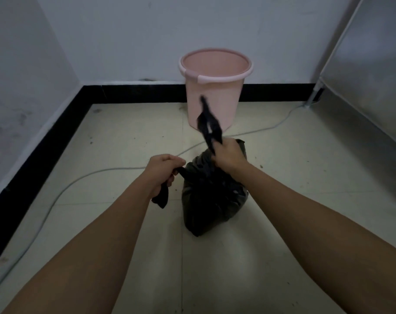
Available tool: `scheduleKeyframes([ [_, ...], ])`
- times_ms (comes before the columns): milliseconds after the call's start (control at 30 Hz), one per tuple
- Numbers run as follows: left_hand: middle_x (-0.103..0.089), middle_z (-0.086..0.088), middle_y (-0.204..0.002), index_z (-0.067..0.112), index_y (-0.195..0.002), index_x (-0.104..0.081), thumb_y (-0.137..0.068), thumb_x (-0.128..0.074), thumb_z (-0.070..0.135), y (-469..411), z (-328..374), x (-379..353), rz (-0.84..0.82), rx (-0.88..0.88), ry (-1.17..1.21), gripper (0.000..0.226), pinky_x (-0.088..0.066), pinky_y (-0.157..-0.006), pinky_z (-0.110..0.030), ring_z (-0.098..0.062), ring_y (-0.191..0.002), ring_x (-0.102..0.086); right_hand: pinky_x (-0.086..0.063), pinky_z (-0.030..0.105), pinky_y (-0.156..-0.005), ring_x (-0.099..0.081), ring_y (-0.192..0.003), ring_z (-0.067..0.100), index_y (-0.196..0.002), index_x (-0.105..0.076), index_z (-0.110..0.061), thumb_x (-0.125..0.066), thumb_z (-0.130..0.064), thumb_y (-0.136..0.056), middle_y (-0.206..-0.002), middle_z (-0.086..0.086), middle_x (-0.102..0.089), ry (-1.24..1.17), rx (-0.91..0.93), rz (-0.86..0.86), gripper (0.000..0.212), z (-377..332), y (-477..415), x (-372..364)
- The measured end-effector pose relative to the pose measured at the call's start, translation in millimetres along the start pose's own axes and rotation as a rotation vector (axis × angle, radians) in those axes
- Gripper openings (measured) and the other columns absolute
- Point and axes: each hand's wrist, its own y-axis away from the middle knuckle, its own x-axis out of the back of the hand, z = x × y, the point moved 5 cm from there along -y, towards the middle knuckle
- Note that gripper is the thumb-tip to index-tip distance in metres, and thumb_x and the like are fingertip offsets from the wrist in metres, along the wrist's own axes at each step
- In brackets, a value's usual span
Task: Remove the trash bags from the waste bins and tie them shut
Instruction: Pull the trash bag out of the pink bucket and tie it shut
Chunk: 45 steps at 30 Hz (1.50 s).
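Both arms reach forward, left grip [162,171] and right grip [228,155] clenched.

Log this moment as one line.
stage: tying | trash bag: on floor, out of bin | left hand: grips one bag tail | right hand: grips other tail, raised | pink bin: unlined, behind bag

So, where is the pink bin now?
In the head view, the pink bin stands upright on the floor at the back wall, centre, just behind the black trash bag.

You're looking at the bag [211,205] sitting on the floor [124,137] right in front of you, bin [212,96] standing behind it by the wall [124,41], cable [56,193] trailing between them, cabinet [362,75] off right.
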Motion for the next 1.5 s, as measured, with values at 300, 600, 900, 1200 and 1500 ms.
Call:
scheduleKeyframes([
  [300, -0.052, -0.005, -0.075, 0.016, -0.091, -0.063, -0.087, -0.065, 0.035, 0, 14, -1, -0.097, 0.019, 0.104, 0.02, -0.026, -0.039, -0.018, -0.01, -0.041, -0.03, -0.041, 0.036, -0.069, -0.058, -0.088, 0.031, -0.092, -0.051, -0.016, -0.041, -0.04, -0.098, -0.091, 0.006, -0.057, 0.809, 0.107, -0.308, 0.027, 15, 12, -16],
  [600, -0.061, -0.011, -0.087, 0.009, -0.086, -0.062, -0.084, -0.068, 0.027, -7, 1, 7, 0.072, 0.196, 0.203, 0.019, -0.031, -0.042, -0.022, -0.012, -0.044, -0.033, -0.047, 0.037, -0.069, -0.062, -0.087, 0.025, -0.091, -0.057, -0.02, -0.044, -0.046, -0.096, -0.089, 0.001, -0.064, 0.73, 0.176, -0.473, 0.03, 17, 19, -24],
  [900, -0.047, -0.001, -0.054, 0.01, -0.068, -0.051, -0.084, -0.056, 0.006, -11, -13, 37, 0.348, 0.192, 0.678, 0.017, -0.026, -0.033, -0.014, -0.007, -0.026, -0.03, -0.045, 0.034, -0.072, -0.057, -0.078, 0.02, -0.082, -0.062, -0.01, -0.063, -0.028, -0.09, -0.082, 0.004, -0.062, 0.518, 0.309, -0.267, 0.02, 13, 12, -14],
  [1200, -0.062, -0.013, -0.083, 0.007, -0.104, -0.062, -0.079, -0.07, 0.003, 3, 14, 27, -0.05, 0.066, 0.199, 0.026, -0.037, -0.048, -0.026, -0.014, -0.05, -0.042, -0.034, 0.02, -0.043, -0.055, -0.054, 0.011, -0.088, -0.058, -0.013, -0.046, -0.015, -0.101, -0.07, 0.002, -0.065, -0.552, -0.175, -0.052, 0.018, 2, 4, 2],
  [1500, -0.066, -0.013, -0.089, 0.012, -0.1, -0.062, -0.083, -0.057, -0.011, 14, 48, 26, -0.205, 0.007, 0.097, 0.029, -0.052, -0.06, -0.03, -0.023, -0.08, -0.062, -0.04, 0.032, -0.069, -0.052, -0.083, 0.025, -0.08, -0.06, -0.016, -0.047, -0.023, -0.094, -0.086, 0.005, -0.056, 0.781, 0.152, -0.3, 0.019, 13, 1, -3],
])
